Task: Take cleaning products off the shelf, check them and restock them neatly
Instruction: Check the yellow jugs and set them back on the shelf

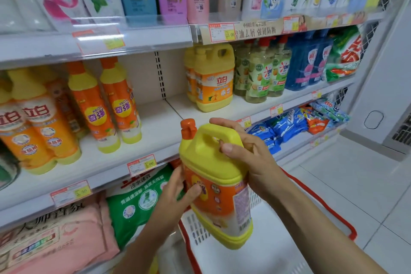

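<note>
The person holds a yellow detergent jug (213,184) out in front of the shelf (160,122), off the board and tilted, its orange cap (188,128) leaning toward the shelf edge. The jug hangs above a white basket (255,258) with a red rim.

The right hand (251,158) grips the jug at its moulded handle: the thumb lies across the front of the handle and the fingers (222,122) curl over the top and round the back. The left hand (175,193) only steadies it — its fingers are fairly straight and spread against the jug's left edge, and the thumb presses on the orange label.

On the shelf behind, two matching yellow jugs (213,75) stand upright to the right of a bare stretch of board, and slim orange bottles (106,100) stand to its left. A price tag (141,164) sits on the shelf lip just left of the held jug, with a green bag (138,202) on the shelf below.
</note>
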The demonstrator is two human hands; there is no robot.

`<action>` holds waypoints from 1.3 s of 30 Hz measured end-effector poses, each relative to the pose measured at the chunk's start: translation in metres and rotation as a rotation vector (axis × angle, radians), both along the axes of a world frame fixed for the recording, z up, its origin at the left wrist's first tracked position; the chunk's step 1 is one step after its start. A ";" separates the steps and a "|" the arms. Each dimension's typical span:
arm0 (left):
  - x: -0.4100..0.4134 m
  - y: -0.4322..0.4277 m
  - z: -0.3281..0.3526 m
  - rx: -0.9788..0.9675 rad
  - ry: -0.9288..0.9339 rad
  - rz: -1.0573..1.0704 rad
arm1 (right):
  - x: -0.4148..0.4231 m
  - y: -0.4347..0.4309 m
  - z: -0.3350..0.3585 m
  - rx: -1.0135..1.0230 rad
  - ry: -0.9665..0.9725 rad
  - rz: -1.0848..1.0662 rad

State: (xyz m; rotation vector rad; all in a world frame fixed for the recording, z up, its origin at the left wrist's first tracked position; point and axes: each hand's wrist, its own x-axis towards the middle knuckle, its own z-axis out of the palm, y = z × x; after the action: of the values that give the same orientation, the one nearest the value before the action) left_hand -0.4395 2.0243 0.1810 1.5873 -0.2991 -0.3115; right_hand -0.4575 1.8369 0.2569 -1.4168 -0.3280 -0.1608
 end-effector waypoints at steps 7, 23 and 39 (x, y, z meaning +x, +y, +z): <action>0.011 0.040 -0.007 -0.283 0.198 0.052 | 0.036 0.043 0.001 0.018 0.070 -0.046; 0.057 0.071 0.040 0.147 -0.530 0.355 | 0.057 0.040 -0.022 -0.408 -0.091 -0.311; 0.170 0.011 0.040 0.350 -0.513 0.508 | 0.241 0.009 -0.011 -0.411 -0.269 -0.267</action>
State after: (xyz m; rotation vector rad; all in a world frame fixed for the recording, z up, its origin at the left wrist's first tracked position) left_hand -0.2699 2.0355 0.2214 2.0116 -0.2271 0.4687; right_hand -0.2169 1.8460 0.2460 -1.8489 -0.4073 -0.5295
